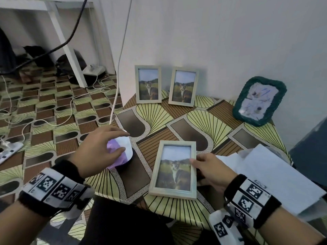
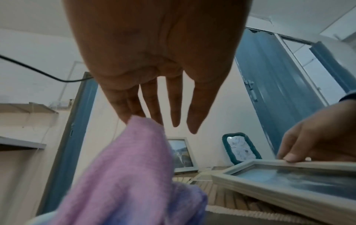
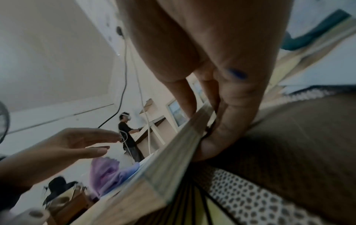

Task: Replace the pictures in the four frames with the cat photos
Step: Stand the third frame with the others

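A pale wooden frame (image 1: 174,169) holding a cat photo lies flat near the table's front edge. My right hand (image 1: 196,163) pinches its right rim, thumb on top, as the right wrist view shows on the frame (image 3: 154,175). Two more cat-photo frames (image 1: 148,84) (image 1: 183,86) lean on the wall. A green woven frame (image 1: 259,101) at the back right holds a different, pale picture. My left hand (image 1: 126,141) hovers with straight fingers over a purple and white cloth (image 1: 120,156), its fingertips (image 2: 131,117) touching the cloth (image 2: 125,175).
White paper sheets (image 1: 265,174) lie at the table's right front. The patterned table (image 1: 203,124) stands against a white wall. A white cable (image 1: 116,85) hangs by its left corner. Cables and a power strip (image 1: 8,151) lie on the floor. Another person (image 3: 127,134) stands far behind.
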`<state>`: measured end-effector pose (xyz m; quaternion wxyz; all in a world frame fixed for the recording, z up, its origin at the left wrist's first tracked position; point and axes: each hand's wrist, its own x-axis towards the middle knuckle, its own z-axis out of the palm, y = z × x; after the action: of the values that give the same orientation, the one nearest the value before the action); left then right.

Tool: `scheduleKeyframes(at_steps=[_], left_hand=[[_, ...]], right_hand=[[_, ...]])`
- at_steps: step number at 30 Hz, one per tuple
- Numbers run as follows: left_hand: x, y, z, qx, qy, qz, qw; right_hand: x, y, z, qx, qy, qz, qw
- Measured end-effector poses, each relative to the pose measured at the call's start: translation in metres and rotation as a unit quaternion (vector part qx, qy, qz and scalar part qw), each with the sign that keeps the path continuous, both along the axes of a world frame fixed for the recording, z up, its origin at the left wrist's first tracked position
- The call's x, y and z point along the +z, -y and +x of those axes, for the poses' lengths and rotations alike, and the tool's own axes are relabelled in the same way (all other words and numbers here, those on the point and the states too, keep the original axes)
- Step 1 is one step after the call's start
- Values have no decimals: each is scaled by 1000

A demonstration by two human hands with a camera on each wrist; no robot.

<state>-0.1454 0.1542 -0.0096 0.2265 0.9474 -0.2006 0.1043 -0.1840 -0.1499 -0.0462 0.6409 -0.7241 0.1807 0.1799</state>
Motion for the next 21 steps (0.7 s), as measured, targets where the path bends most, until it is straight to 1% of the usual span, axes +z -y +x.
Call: scheduleKeyframes(at_steps=[1, 2, 3, 4, 5, 6, 7, 8, 10, 12, 14, 17, 19, 21], left_hand=[[-1, -6, 0, 5, 7, 18, 1000], [-3, -11, 1, 16, -3, 48, 999], [-7, -16, 1, 26, -36, 90, 995], [-12, -21, 2, 28, -86, 137, 986], [-17, -24, 3, 22, -147, 181, 972], [-22, -27, 3, 15, -201, 213, 956], [-27, -30, 4, 8, -235, 230, 944], [-31, -31, 5, 2, -245, 235, 941], [-36, -32, 8, -6, -233, 229, 945], [-38, -31, 11, -3, -208, 227, 951], [-36, -28, 13, -1, -160, 213, 964], [-34, -25, 15, -14, -122, 146, 982], [-33, -23, 15, 1, -102, 109, 989], [-31, -19, 14, 3, -50, 58, 997]], right_hand=[[-1, 0, -1, 18, 20, -39, 999], [-3, 0, -2, 48, 44, -92, 994], [-3, 1, -3, 88, 71, -162, 980], [-3, 1, -4, 131, 96, -241, 957], [-3, 0, -7, 171, 113, -321, 925], [-3, -2, -11, 200, 124, -386, 892], [-3, -4, -14, 219, 134, -427, 867], [-3, -6, -18, 233, 146, -446, 852], [-3, -8, -23, 253, 172, -456, 836], [-6, -5, -26, 267, 181, -464, 825], [-9, 0, -26, 282, 180, -469, 817], [-14, 8, -27, 302, 189, -453, 818], [-17, 13, -27, 307, 195, -444, 819], [-20, 17, -26, 305, 204, -433, 823]])
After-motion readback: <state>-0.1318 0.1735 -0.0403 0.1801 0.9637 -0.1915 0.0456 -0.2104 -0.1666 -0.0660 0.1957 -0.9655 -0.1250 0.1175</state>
